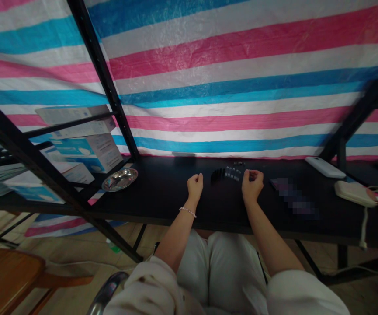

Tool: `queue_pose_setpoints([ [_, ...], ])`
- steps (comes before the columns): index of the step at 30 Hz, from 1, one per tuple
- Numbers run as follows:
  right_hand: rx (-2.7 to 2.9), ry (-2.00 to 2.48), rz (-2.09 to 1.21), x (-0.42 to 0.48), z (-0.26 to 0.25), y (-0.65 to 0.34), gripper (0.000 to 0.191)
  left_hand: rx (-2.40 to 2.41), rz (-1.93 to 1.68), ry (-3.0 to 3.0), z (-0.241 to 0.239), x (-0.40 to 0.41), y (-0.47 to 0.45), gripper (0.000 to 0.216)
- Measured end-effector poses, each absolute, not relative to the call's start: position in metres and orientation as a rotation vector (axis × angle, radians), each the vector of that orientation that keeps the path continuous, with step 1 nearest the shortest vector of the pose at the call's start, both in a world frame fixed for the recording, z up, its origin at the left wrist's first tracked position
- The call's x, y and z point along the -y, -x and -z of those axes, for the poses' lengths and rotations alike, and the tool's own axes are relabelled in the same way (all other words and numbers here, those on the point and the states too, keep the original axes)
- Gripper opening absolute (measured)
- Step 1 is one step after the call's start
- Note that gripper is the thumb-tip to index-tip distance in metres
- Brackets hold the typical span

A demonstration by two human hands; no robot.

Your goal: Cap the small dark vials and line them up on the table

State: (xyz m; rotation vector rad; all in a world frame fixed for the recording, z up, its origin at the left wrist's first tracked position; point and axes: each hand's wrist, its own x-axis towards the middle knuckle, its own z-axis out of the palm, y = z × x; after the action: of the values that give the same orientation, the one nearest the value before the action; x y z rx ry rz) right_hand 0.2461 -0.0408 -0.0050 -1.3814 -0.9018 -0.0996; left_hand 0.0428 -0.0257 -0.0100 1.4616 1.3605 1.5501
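Striped pink, blue and white woven tarp hangs as backdrop behind a long black tabletop, with black metal shelf frame at left holding white and blue cardboard boxes. Round shiny metal dish sits on the table near the boxes. White flat devices lie far right, well apart from the hands.

Left hand rests on the table, fingers curled into a loose fist; whether it grips anything, cannot tell. Right hand likewise curled, fingertips just beside a row of small grey-and-clear pieces lying on the table between the hands, toward the back. Holding anything? Cannot tell.

Step judged: sorting or picking at the row, a pause between pieces. Next move likely calls for a fine pinch. Pieces look tiny, lined up side by side, dark fan-shaped item touching at their left.
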Motion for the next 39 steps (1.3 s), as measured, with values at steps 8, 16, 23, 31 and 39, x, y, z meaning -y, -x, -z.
queue_pose_setpoints([
  [8,0.98,1.34,0.031,0.046,0.002,-0.239,0.032,-1.345,-1.224,-1.579,0.016,0.014,-0.063,0.03],
  [16,1.106,1.378,0.081,0.044,0.005,-0.238,0.033,-1.641,-1.081,-1.741,0.011,-0.001,-0.071,0.024],
  [23,1.376,1.157,-0.02,0.044,0.005,-0.229,0.03,-1.239,-1.288,-1.215,0.001,0.01,-0.063,0.026],
  [31,1.711,1.073,-0.12,0.047,0.006,-0.209,0.027,-0.848,-1.351,-0.969,-0.007,0.024,-0.056,0.037],
  [39,1.789,1.112,-0.158,0.053,0.007,-0.203,0.021,-0.821,-1.371,-0.981,-0.006,0.027,-0.056,0.038],
])
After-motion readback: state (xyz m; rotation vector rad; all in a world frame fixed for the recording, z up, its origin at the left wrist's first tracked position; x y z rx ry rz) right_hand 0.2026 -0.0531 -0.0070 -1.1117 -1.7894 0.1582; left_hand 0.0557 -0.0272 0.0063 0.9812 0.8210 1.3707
